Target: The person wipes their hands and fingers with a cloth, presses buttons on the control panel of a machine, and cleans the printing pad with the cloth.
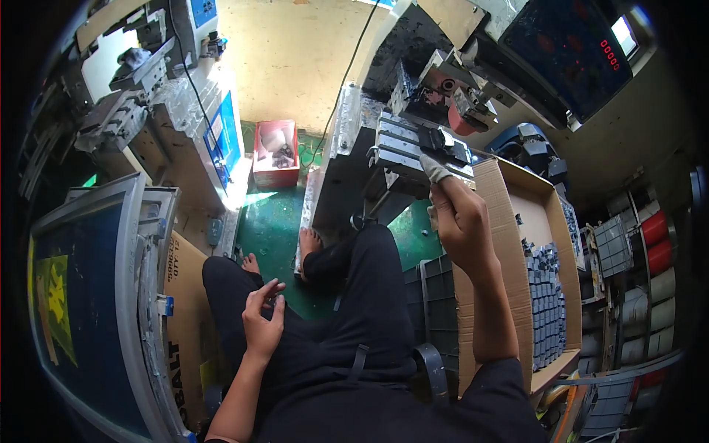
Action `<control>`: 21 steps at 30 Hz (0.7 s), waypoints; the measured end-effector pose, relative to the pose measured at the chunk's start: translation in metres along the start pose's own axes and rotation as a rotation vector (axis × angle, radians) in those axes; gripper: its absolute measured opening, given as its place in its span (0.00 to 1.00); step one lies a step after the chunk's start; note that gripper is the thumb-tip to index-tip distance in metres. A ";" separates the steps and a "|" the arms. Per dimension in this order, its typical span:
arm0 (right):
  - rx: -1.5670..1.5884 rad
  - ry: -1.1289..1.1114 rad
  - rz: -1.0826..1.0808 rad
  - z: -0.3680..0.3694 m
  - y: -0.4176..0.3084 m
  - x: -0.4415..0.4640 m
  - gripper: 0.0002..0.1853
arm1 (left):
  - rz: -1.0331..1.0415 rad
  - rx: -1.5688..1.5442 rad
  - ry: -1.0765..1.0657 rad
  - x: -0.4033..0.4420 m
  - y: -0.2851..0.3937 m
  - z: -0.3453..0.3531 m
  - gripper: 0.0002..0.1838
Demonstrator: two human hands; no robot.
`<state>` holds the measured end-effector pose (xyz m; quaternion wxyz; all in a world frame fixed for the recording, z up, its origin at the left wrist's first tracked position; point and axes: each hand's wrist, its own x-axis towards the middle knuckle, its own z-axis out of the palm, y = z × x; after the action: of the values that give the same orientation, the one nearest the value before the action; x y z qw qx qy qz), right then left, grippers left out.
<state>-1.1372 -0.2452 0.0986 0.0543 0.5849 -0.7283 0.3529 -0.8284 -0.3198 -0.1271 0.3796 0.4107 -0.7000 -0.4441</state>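
My right hand (464, 221) is raised at the front of a slotted metal machine bed (399, 140), its fingers curled. White cloth-like material (434, 169) covers or sits at its fingertips, by the bed's front edge; I cannot tell whether it is worn or held. A black part (441, 142) rests on the bed just beyond those fingertips. Above it hangs a reddish rounded pad (461, 118) under the machine head. My left hand (264, 321) hovers over my lap, palm partly up, its fingers loosely bent and apart, with nothing in it.
On the right, a cardboard box (496, 214) holds rows of small grey parts (546, 310). A dark panel (569, 55) shows red digits at upper right. A red bin (276, 177) stands on the green floor. A framed screen (88, 295) leans at left.
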 end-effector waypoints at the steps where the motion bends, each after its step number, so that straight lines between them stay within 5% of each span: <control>1: 0.005 -0.023 0.038 -0.003 -0.004 0.000 0.15 | 0.003 0.003 0.001 0.000 0.000 0.000 0.19; 8: 0.020 0.037 -0.046 -0.001 -0.002 -0.002 0.10 | 0.008 0.016 -0.004 0.000 -0.003 0.000 0.19; 21: 0.012 0.022 -0.012 0.002 0.017 0.002 0.16 | 0.013 -0.002 0.003 0.000 -0.002 0.001 0.19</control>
<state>-1.1523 -0.2475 0.0903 0.0609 0.5857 -0.7219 0.3636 -0.8289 -0.3197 -0.1293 0.3840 0.4065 -0.7016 -0.4416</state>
